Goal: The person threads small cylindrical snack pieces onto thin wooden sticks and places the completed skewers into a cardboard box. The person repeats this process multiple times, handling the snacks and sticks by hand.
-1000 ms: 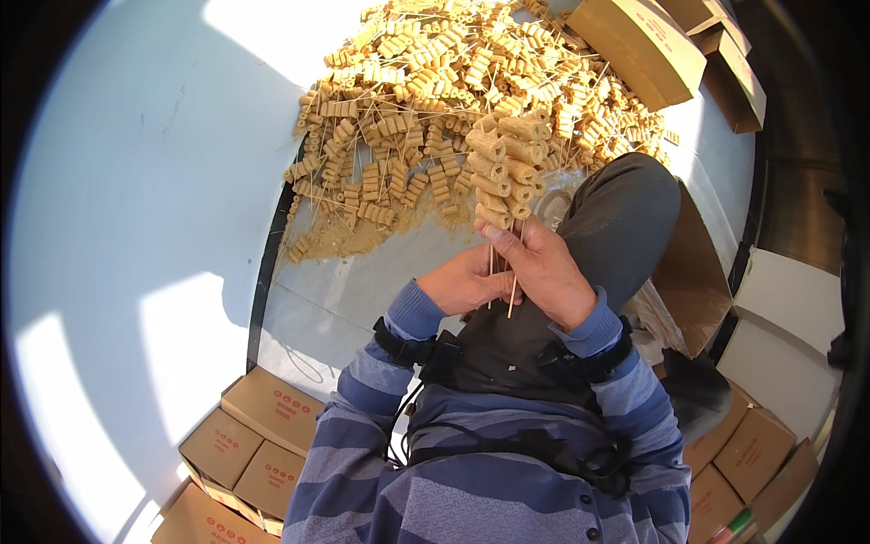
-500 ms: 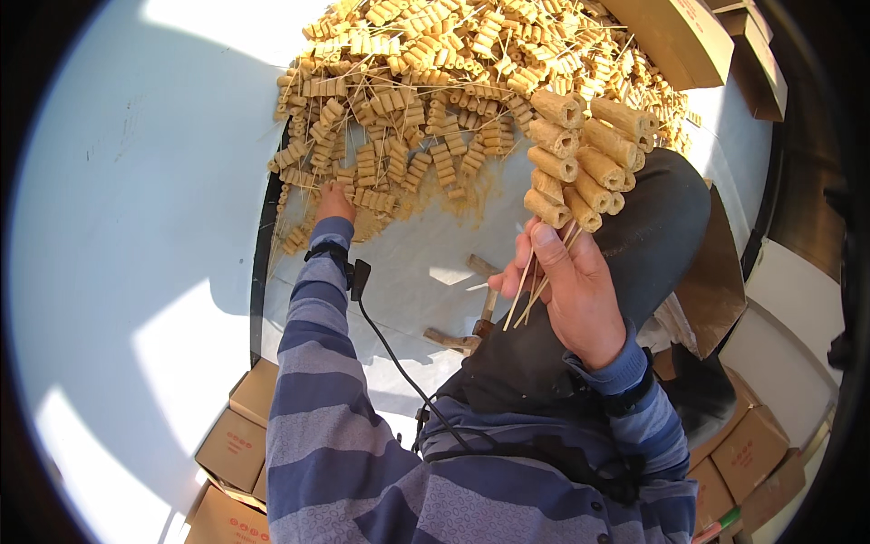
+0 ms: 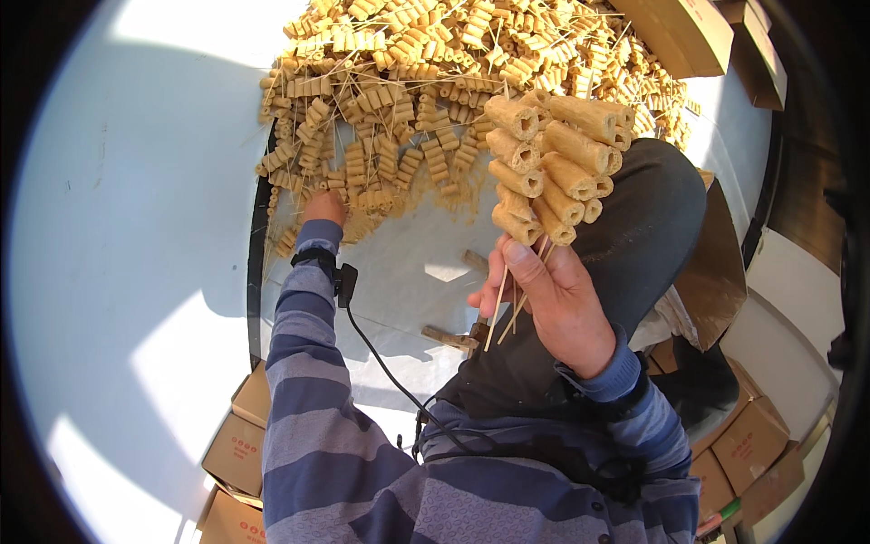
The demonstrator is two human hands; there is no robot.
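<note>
My right hand (image 3: 566, 299) is closed around the thin wooden sticks of several skewers. Their tan, hollow roll-shaped pieces (image 3: 566, 168) stand stacked in rows above my thumb, and the bare stick ends poke out below my fingers. My left hand (image 3: 325, 208) reaches to the near left edge of a large pile of similar skewers (image 3: 399, 100). Its back faces me and its fingers are hidden among the skewers, so whether it grips one does not show.
Pale sheeting (image 3: 381, 281) with tan crumbs lies under the pile. A cardboard box (image 3: 680, 36) stands at the far right. More boxes (image 3: 237, 449) flank me at lower left and lower right. A wooden stand (image 3: 453, 338) shows beside my bent knee (image 3: 666, 208). A black cable (image 3: 381, 349) hangs from my left wrist.
My right hand has shifted left and slightly down with the skewers, which have turned a little. My left hand has drawn slightly down and left along the pile's edge.
</note>
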